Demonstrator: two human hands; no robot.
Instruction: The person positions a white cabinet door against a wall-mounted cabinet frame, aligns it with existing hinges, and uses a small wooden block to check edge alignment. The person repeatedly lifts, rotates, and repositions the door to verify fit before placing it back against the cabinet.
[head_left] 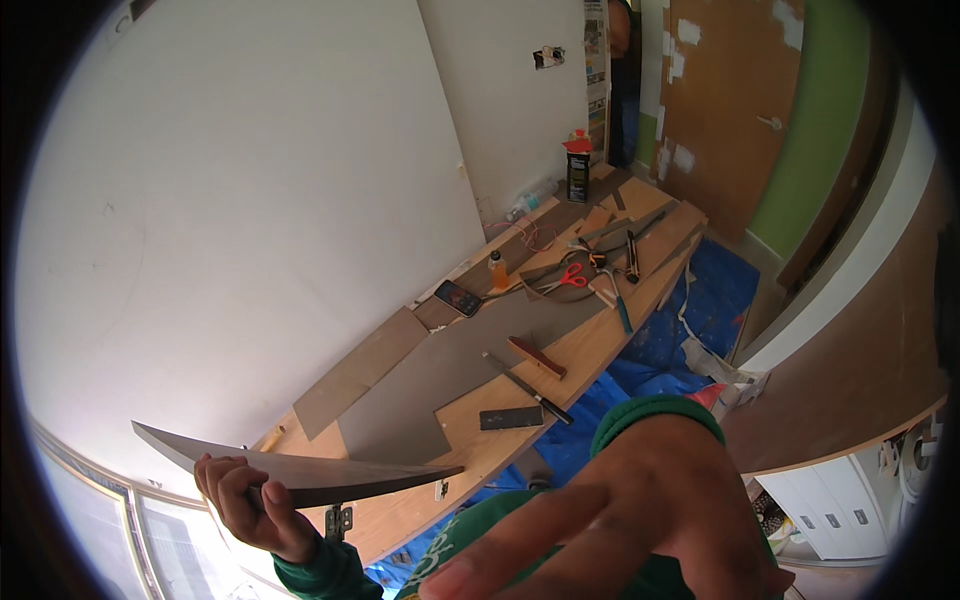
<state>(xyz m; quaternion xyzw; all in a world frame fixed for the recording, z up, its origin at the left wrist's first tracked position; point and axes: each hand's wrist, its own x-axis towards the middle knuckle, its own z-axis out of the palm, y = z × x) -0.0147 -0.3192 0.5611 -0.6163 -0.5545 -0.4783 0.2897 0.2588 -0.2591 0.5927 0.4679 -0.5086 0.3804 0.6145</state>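
The left hand (248, 505) has its fingers curled firmly round the board (330, 472), probably to keep it tilted; whether its tip touches the bench (462, 432) I cannot tell. The right hand (640, 500) is loosely open, holding nothing visible. The block (510, 418) narrows room near the bench's front edge.

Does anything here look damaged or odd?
Yes. High on the white wall, a socket-like hole gapes uncovered, as if its cover were missing. The brown door to its right is blotched with white patches. The grey sheet in the left hand looks bowed, though the lens may exaggerate that.
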